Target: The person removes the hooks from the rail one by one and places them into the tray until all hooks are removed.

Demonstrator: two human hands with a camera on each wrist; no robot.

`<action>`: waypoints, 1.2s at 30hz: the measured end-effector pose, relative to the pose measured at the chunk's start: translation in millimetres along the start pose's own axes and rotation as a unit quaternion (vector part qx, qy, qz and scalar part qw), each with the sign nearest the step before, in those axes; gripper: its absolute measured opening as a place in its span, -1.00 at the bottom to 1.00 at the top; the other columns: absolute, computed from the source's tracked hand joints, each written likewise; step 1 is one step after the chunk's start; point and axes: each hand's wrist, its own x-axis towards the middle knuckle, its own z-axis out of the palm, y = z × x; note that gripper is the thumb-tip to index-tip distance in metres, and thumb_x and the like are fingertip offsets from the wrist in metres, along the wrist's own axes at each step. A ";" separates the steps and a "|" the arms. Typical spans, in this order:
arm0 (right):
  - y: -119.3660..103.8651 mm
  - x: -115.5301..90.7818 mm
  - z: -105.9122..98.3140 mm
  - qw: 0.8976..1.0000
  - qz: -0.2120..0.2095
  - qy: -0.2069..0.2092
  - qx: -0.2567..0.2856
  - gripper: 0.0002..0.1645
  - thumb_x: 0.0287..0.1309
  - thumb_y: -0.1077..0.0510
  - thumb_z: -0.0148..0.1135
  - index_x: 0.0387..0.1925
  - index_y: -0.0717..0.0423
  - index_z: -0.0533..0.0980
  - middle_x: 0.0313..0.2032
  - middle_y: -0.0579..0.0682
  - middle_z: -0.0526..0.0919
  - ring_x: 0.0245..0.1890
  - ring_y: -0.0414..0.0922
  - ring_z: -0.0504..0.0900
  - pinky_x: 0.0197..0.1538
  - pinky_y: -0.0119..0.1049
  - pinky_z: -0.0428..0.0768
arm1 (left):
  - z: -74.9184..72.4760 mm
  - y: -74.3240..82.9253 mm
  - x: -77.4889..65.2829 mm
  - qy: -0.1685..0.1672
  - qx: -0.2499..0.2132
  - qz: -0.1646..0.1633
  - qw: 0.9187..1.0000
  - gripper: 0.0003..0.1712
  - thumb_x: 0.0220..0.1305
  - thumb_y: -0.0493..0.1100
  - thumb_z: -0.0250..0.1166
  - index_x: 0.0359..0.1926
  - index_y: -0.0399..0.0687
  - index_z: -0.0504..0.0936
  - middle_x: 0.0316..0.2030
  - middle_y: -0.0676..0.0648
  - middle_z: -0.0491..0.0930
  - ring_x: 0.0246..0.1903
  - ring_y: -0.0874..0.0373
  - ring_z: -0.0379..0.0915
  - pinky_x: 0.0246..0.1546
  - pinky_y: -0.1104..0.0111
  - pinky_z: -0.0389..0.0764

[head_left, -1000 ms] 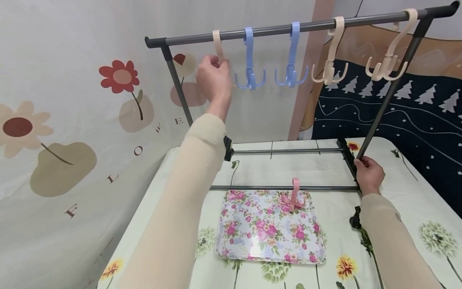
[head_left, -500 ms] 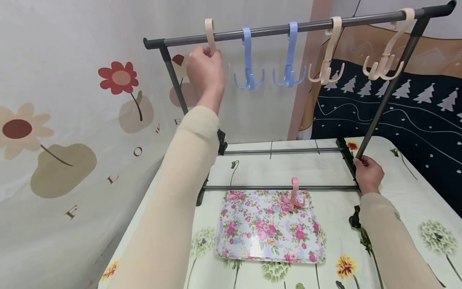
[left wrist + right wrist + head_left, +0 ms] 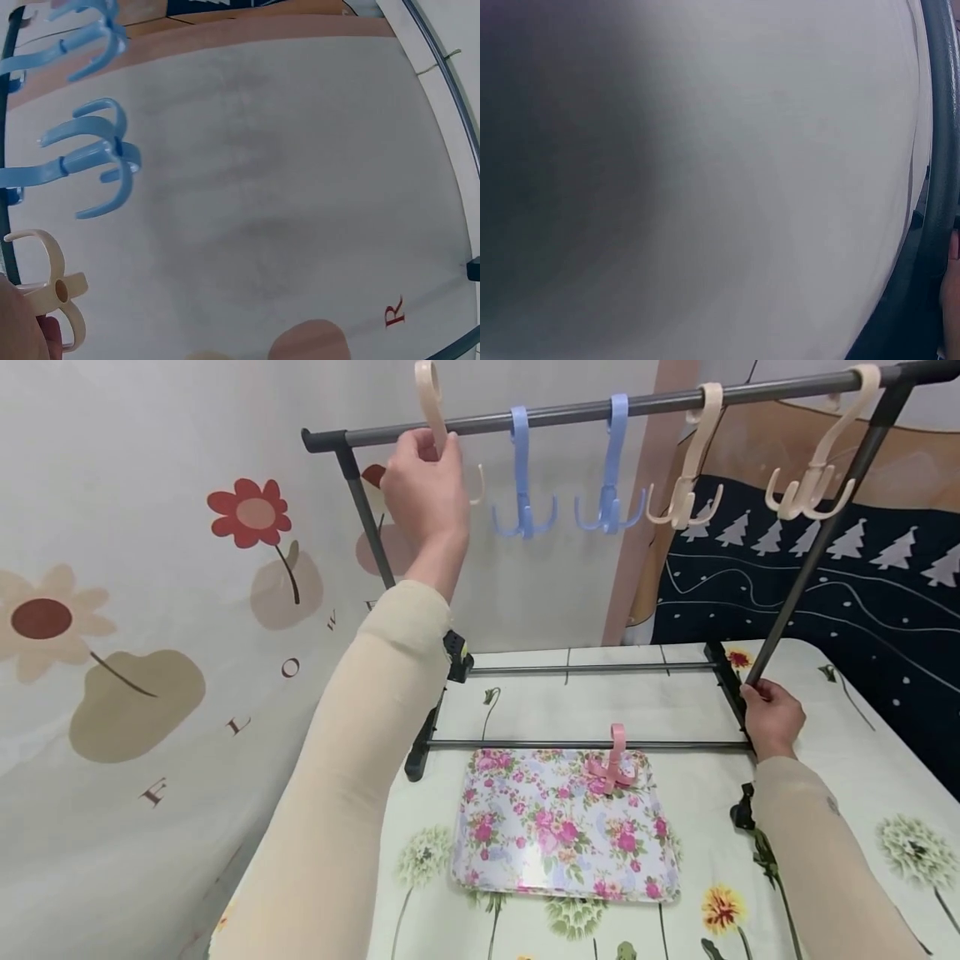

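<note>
In the upper left-centre of the head view, the left hand [image 3: 429, 497] pinches the strap of a cream hook [image 3: 429, 395] between curled fingers and thumb. The loop of this hook stands above the dark rod [image 3: 570, 416] that slants across the top of the frame; whether it touches the rod, I cannot tell. To the right of it, 2 blue hooks [image 3: 522, 472] hang side by side from the rod near the top centre, and 2 other cream hooks [image 3: 702, 443] hang towards the upper right, all with prongs at their lower ends. At the right of the frame, the right hand [image 3: 775, 720] has its fingers curled round the lower part of the slanted post [image 3: 817, 547]. In the left wrist view, the held hook shows its prongs at the lower left, below the blue hooks; in the right wrist view, only a sliver of hand shows at the lower right edge. In the lower centre of the head view, a pink hook [image 3: 617, 756] lies on the upper right part of a flowered tray [image 3: 555, 864], which rests on a white flowered tablecloth [image 3: 847, 827]. A navy cloth [image 3: 862, 643] with pale trees fills the right background.
</note>
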 end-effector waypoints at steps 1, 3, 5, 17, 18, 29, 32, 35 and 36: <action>0.0 -0.1 -0.3 1.000 0.003 -0.001 0.000 -0.46 0.47 -0.08 0.00 0.27 0.16 0.48 0.11 0.14 0.56 -0.15 -0.10 0.44 -0.19 -0.34 0.38 | -0.7 1.0 -0.4 -0.002 -0.002 0.001 1.000 -0.75 0.32 -0.02 0.35 -0.06 0.00 0.68 -0.18 0.05 0.68 -0.20 0.30 0.52 -0.19 0.51 0.49; 0.3 -0.5 -1.1 1.000 0.007 -0.003 0.000 -0.45 0.47 -0.08 0.00 0.28 0.15 0.48 0.11 0.13 0.55 -0.16 -0.11 0.43 -0.20 -0.35 0.37 | -1.8 1.3 -2.3 -0.007 -0.009 0.000 1.000 -0.76 0.30 -0.03 0.37 -0.08 -0.01 0.69 -0.21 0.05 0.67 -0.21 0.30 0.52 -0.20 0.50 0.49; 0.7 -0.5 -1.5 1.000 0.009 -0.004 0.001 -0.45 0.47 -0.09 0.01 0.28 0.15 0.48 0.11 0.12 0.55 -0.15 -0.11 0.43 -0.20 -0.35 0.37 | -3.0 -0.3 -5.0 -0.012 -0.013 0.001 1.000 -0.77 0.29 -0.04 0.38 -0.10 -0.01 0.70 -0.23 0.05 0.67 -0.21 0.30 0.51 -0.21 0.48 0.50; 3.6 -0.7 1.7 1.000 0.010 -0.006 0.004 -0.45 0.47 -0.08 0.00 0.30 0.15 0.46 0.13 0.15 0.55 -0.01 0.01 0.45 -0.19 -0.32 0.41 | -13.6 -29.3 -29.7 -0.077 -0.033 0.010 0.996 -0.78 0.27 -0.12 0.40 -0.13 -0.12 0.68 -0.22 -0.02 0.69 -0.21 0.24 0.58 -0.17 0.43 0.60; 3.4 -0.4 1.7 1.000 0.010 -0.005 0.004 -0.45 0.47 -0.08 0.00 0.30 0.15 0.46 0.14 0.15 0.55 0.00 0.01 0.46 -0.16 -0.29 0.43 | -14.3 -32.8 -31.9 -0.084 -0.034 0.013 0.996 -0.78 0.28 -0.13 0.39 -0.13 -0.13 0.68 -0.22 -0.02 0.69 -0.21 0.23 0.59 -0.17 0.43 0.60; 3.2 0.6 2.2 1.000 0.008 -0.001 0.004 -0.45 0.46 -0.08 0.01 0.28 0.15 0.48 0.12 0.13 0.56 -0.08 -0.04 0.45 -0.16 -0.31 0.41 | -18.4 -66.6 -65.1 -0.154 -0.028 0.022 0.987 -0.75 0.24 -0.10 0.43 -0.19 -0.19 0.67 -0.26 -0.07 0.71 -0.27 0.22 0.63 -0.23 0.40 0.64; 3.1 0.3 2.3 1.000 0.007 0.001 0.004 -0.46 0.46 -0.07 0.02 0.28 0.15 0.48 0.12 0.14 0.56 -0.07 -0.04 0.45 -0.15 -0.30 0.41 | -18.3 -73.8 -75.4 -0.164 -0.031 0.016 0.986 -0.76 0.20 -0.12 0.45 -0.24 -0.20 0.68 -0.31 -0.08 0.72 -0.31 0.20 0.65 -0.26 0.39 0.65; 3.1 -0.3 1.8 1.000 0.004 0.004 0.006 -0.47 0.46 -0.06 0.02 0.27 0.16 0.49 0.11 0.14 0.56 -0.06 -0.03 0.46 -0.14 -0.29 0.41 | -18.2 -80.2 -84.0 -0.180 -0.038 0.008 0.983 -0.78 0.18 -0.14 0.47 -0.28 -0.22 0.68 -0.34 -0.10 0.72 -0.33 0.17 0.65 -0.28 0.39 0.65; 3.3 -0.3 1.6 1.000 0.003 0.005 0.006 -0.47 0.46 -0.06 0.03 0.27 0.16 0.49 0.10 0.14 0.56 -0.06 -0.03 0.46 -0.14 -0.30 0.41 | -18.2 -82.6 -86.5 -0.185 -0.039 0.005 0.982 -0.78 0.18 -0.15 0.47 -0.29 -0.22 0.68 -0.34 -0.10 0.72 -0.34 0.16 0.66 -0.29 0.38 0.65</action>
